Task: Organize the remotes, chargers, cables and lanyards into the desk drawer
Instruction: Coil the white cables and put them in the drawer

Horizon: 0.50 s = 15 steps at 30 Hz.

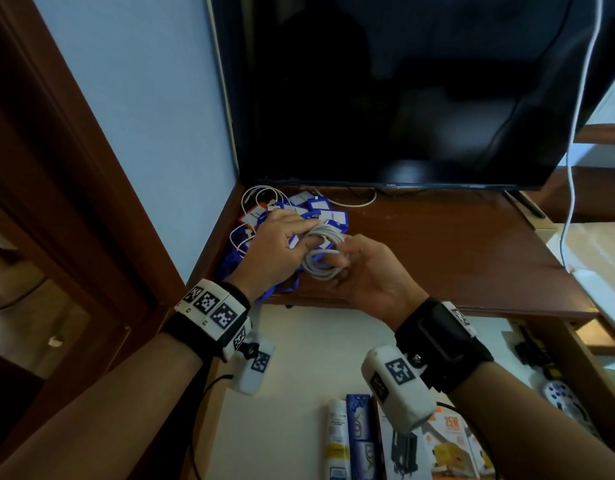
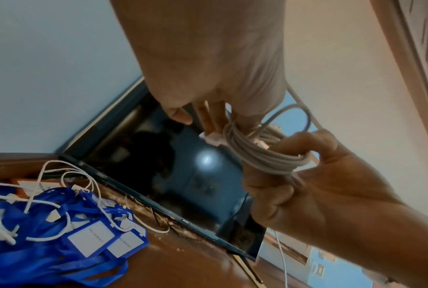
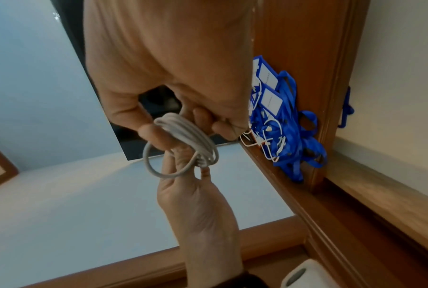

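A coiled white cable hangs between both hands above the desk's front left part. My left hand has fingers hooked through the coil's upper loops, and in the left wrist view its fingers pinch the cable near a white plug. My right hand grips the coil from the other side, thumb across the strands. Behind the hands, a heap of blue lanyards with white-faced badge holders lies in the desk's left corner, with thin white cables looped among them.
A dark TV stands at the back of the brown desk. A white cord hangs down on the right. Below the desk edge an open drawer holds a spray can and several boxes.
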### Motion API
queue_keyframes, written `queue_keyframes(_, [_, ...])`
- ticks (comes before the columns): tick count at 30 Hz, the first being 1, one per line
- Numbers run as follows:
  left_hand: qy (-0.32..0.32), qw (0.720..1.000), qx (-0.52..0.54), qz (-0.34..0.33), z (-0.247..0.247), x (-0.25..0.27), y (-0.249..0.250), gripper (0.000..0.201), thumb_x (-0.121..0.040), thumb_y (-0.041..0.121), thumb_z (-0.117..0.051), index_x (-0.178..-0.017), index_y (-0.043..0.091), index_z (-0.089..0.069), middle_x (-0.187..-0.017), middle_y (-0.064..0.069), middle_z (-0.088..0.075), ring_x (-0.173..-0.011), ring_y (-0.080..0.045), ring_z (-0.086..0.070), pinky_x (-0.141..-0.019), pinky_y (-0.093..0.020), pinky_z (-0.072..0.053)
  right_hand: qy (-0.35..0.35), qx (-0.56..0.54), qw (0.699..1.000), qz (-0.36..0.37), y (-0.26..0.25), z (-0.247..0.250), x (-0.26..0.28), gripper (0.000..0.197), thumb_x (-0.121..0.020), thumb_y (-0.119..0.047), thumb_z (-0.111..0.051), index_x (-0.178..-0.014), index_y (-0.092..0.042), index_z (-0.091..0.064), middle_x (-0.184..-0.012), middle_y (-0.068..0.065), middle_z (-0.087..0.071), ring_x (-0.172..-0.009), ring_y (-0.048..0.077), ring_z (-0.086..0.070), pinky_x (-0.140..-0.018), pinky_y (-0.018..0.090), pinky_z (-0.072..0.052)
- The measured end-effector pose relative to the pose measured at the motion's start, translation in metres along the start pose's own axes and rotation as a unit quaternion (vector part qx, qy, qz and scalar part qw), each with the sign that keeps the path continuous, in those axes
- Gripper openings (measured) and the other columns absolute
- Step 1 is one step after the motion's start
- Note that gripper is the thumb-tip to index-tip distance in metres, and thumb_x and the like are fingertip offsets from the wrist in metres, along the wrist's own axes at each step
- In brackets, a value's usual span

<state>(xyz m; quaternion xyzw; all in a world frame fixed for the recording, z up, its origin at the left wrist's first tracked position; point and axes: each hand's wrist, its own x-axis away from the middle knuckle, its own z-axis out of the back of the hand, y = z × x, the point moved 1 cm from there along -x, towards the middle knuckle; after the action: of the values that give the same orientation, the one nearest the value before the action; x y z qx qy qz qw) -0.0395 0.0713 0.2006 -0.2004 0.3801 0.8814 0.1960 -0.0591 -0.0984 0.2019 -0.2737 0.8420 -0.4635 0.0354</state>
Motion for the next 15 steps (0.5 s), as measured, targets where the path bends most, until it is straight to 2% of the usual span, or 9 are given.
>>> queue_keyframes(1, [-0.009,1.0,0.012,0.007,-0.001,-0.001,0.001,0.034,-0.087,0.02,-0.068,-0.118,0.007,-0.066,-0.109,-0.001,-0.067,-0.109,-0.016,-0.056,-0.097,-0.026,-0.044,-0.002,0.002,1.0,0.005,0.0,0.002,0.0,0.032,-0.084,-0.014,-0.053,-0.115,-0.008,-0.051,-0.058,-0.003,-0.049,-0.055,0.012,-0.046,-0.065,0.029,-0.034])
queue_keyframes(3, [-0.013,0.999,0.029,0.021,-0.002,0.0,0.005,0.033,-0.087,0.019,-0.068,-0.118,0.007,-0.067,-0.11,-0.005,-0.07,-0.104,-0.015,-0.062,-0.094,-0.028,-0.049,0.012,0.05,0.998,0.022,-0.002,0.003,0.0,0.031,-0.085,-0.017,-0.061,-0.115,-0.009,-0.052,-0.058,-0.004,-0.051,-0.062,0.013,-0.051,-0.065,0.03,-0.036])
queue_keyframes(5, [0.0,1.0,0.009,0.017,-0.003,0.001,0.009,0.033,-0.086,0.018,-0.069,-0.117,0.006,-0.067,-0.106,-0.007,-0.071,-0.098,-0.016,-0.064,-0.089,-0.032,-0.052,0.055,0.118,0.991,0.034,-0.001,0.003,-0.003,0.03,-0.08,-0.017,-0.07,-0.106,-0.01,-0.056,-0.072,0.001,-0.06,-0.071,0.019,-0.054,-0.06,0.028,-0.038])
queue_keyframes(7, [0.016,1.0,-0.021,0.008,-0.005,0.003,0.013,0.034,-0.086,0.02,-0.069,-0.117,0.005,-0.067,-0.101,-0.008,-0.071,-0.09,-0.018,-0.065,-0.083,-0.036,-0.054,0.096,0.15,0.983,0.042,0.0,0.003,-0.006,0.024,-0.078,-0.011,-0.073,-0.098,-0.012,-0.059,-0.081,0.005,-0.066,-0.073,0.02,-0.058,-0.056,0.025,-0.039])
queue_keyframes(9, [0.031,0.998,-0.053,0.005,-0.005,0.002,0.016,0.037,-0.086,0.024,-0.068,-0.117,0.004,-0.067,-0.098,-0.009,-0.071,-0.086,-0.019,-0.064,-0.079,-0.039,-0.054,0.119,0.167,0.977,0.059,0.001,0.002,-0.006,0.021,-0.081,0.002,-0.067,-0.094,-0.012,-0.057,-0.074,0.001,-0.068,-0.063,0.014,-0.061,-0.05,0.021,-0.038])
queue_keyframes(11, [0.045,0.996,-0.08,-0.001,-0.003,0.0,0.018,0.039,-0.086,0.027,-0.068,-0.118,0.004,-0.066,-0.097,-0.009,-0.07,-0.084,-0.019,-0.063,-0.076,-0.04,-0.054,0.134,0.191,0.969,0.08,0.003,0.003,-0.006,0.023,-0.081,0.009,-0.062,-0.091,-0.011,-0.054,-0.063,-0.003,-0.063,-0.05,0.008,-0.056,-0.044,0.018,-0.036])
queue_keyframes(13, [0.049,0.995,-0.089,-0.012,0.001,-0.001,0.021,0.04,-0.085,0.026,-0.069,-0.118,0.004,-0.066,-0.094,-0.01,-0.07,-0.082,-0.02,-0.062,-0.074,-0.039,-0.055,0.152,0.221,0.961,0.072,0.003,0.003,-0.003,0.019,-0.083,0.004,-0.065,-0.088,-0.012,-0.055,-0.06,-0.003,-0.06,-0.044,0.006,-0.049,-0.043,0.019,-0.035])
queue_keyframes(15, [0.057,0.995,-0.083,-0.011,0.005,-0.001,0.021,0.037,-0.084,0.025,-0.07,-0.115,0.005,-0.068,-0.094,-0.009,-0.07,-0.082,-0.02,-0.063,-0.075,-0.037,-0.055,0.153,0.255,0.953,0.049,0.001,0.003,0.002,0.012,-0.083,-0.006,-0.07,-0.081,-0.011,-0.06,-0.058,-0.001,-0.06,-0.044,0.009,-0.046,-0.043,0.022,-0.036])
